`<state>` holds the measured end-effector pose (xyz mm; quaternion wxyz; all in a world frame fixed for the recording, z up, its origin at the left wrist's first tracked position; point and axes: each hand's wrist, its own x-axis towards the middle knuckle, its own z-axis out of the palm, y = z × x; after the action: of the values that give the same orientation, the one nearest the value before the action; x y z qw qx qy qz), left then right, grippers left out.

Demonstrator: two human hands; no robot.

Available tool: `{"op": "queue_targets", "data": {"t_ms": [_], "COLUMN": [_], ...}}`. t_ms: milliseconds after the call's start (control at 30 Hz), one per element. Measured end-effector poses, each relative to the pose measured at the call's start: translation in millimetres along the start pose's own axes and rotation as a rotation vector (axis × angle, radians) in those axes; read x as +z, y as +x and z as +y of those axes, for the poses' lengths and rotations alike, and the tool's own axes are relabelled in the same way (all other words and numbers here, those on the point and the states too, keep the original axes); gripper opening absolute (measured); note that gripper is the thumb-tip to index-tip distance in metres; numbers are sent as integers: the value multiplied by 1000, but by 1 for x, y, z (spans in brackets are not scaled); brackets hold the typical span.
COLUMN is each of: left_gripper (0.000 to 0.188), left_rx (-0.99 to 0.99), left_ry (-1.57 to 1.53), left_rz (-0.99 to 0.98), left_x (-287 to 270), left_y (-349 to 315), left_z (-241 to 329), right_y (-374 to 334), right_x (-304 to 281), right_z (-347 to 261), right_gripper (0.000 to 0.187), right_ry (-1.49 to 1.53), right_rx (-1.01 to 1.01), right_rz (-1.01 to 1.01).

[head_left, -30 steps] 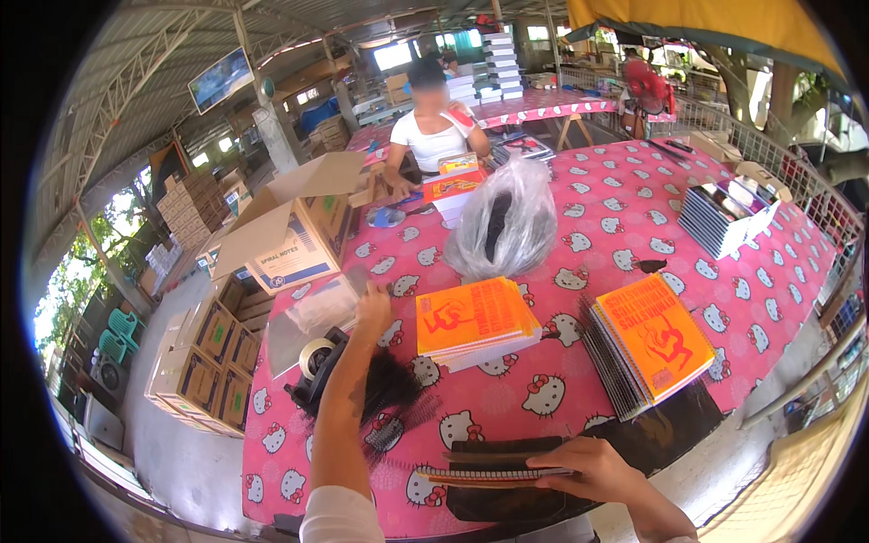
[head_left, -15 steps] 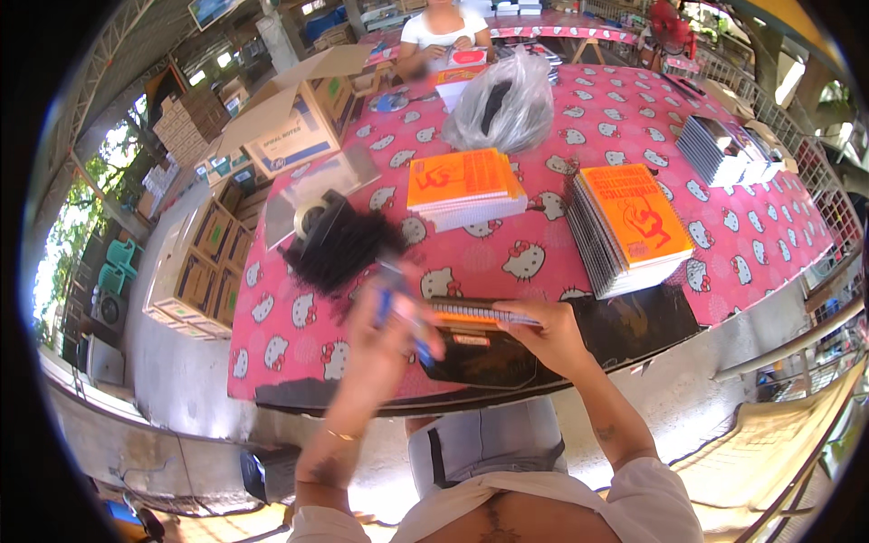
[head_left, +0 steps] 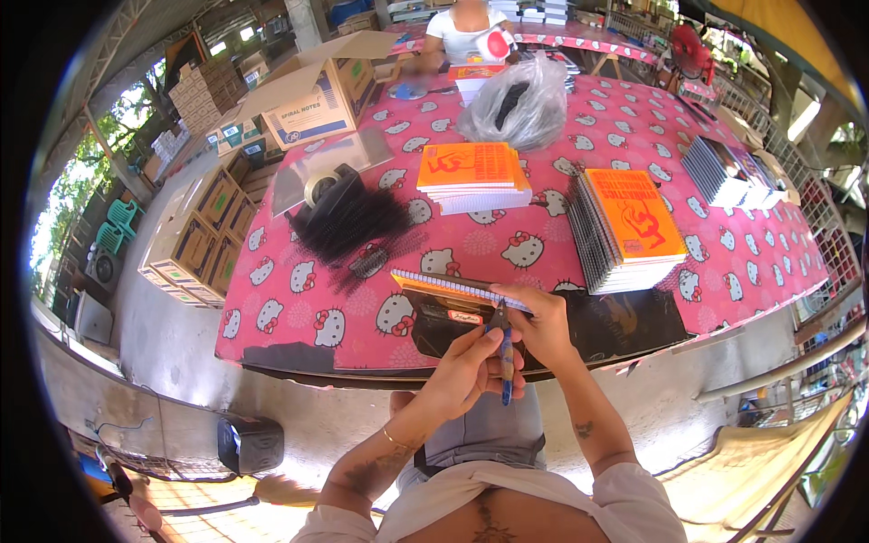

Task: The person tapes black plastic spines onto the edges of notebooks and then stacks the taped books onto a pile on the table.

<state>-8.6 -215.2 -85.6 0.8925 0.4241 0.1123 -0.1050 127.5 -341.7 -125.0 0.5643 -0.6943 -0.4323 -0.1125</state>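
My right hand (head_left: 541,324) grips the end of a spiral notebook (head_left: 436,286), which is tilted on edge with its coil facing up. My left hand (head_left: 463,373) is closed round blue-handled pliers (head_left: 506,366). Their jaws reach the coil's end beside my right fingers; whether they bite the wire I cannot tell. Beyond my hands lies a stack of orange-covered notebooks (head_left: 472,167). To the right rises a taller stack with coils fitted (head_left: 634,222). A heap of loose black coils (head_left: 358,226) lies at the left, against a black tape dispenser (head_left: 330,192).
The table has a pink patterned cover (head_left: 525,249) and a black mat (head_left: 615,326) at its near edge. A clear plastic bag (head_left: 529,104) sits farther back, near another person (head_left: 457,36). Dark notebooks (head_left: 720,172) are stacked at right. An open carton (head_left: 312,113) stands left.
My left hand has moved right and nearer to me, bringing the pliers from beside the coil heap to the notebook's right end. The notebook's left end has shifted left and tilted up.
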Motion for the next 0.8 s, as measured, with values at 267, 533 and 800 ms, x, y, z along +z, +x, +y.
{"op": "queue_targets", "data": {"t_ms": [267,533,800], "left_gripper": [49,34,38], "left_rx": [50,606,1382], "left_ry": [285,1952,1800], "left_rz": [21,788,522], "left_x": [-9,-165,-47], "left_y": [-28,-47,9], "left_z": [0,20,65], "right_y": [15,18,17], "right_x": [-10,-18,-15], "right_z": [-22,-23,-29], "right_gripper": [34,25,21], "right_ry": [3,-14,-14], "right_rx": [61,190,262], "right_rz": [-41,-96,-37]}}
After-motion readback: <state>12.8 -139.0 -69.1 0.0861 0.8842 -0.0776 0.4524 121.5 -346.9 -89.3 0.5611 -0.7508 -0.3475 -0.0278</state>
